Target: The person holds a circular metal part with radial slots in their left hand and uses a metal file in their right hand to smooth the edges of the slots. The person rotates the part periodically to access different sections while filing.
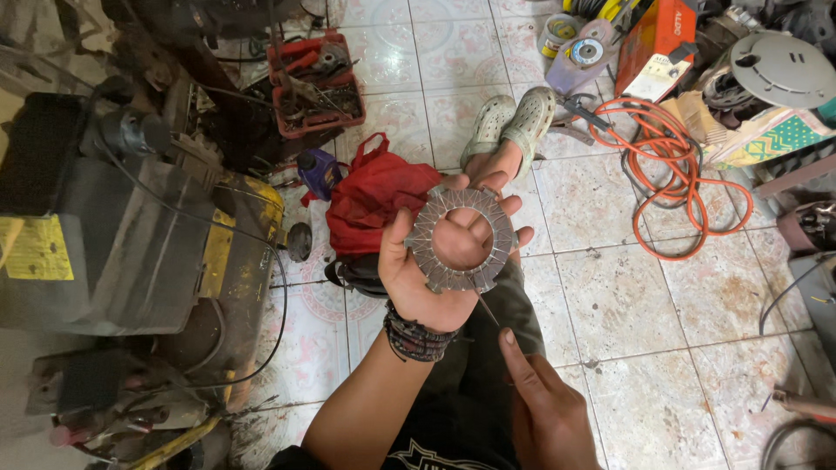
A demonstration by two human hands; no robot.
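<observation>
Steel ring plate point(461, 239), flat and grey with fine radial lines and a toothed outer edge, lies across the open palm of the left hand point(440, 261). Fingers splayed under it, thumb curled over the near-left rim; the plate is supported, not clamped. It is held up over the person's lap, in front of the outstretched legs.

Right hand point(544, 409) sits lower, near the lap. Its fingers pinch a thin metal pick point(488, 309), whose tip meets the plate's lower edge.

Progress, as judged: the ring faces look mostly clean and the grooves read clearly; the pick is at one spot on the rim only, so work along the edge appears to be at an early or partial stage. How much of the circumference is already done cannot be told.

Surroundings: red cloth bag point(374, 196) on the tiled floor point(627, 287) just beyond the left hand; yellow-and-black machine point(148, 244) to the left; red tool tray point(315, 83) further off; orange cable coil point(675, 165) to the right; pale clogs point(514, 122) on the feet. Nothing lies between the hands and the plate.
</observation>
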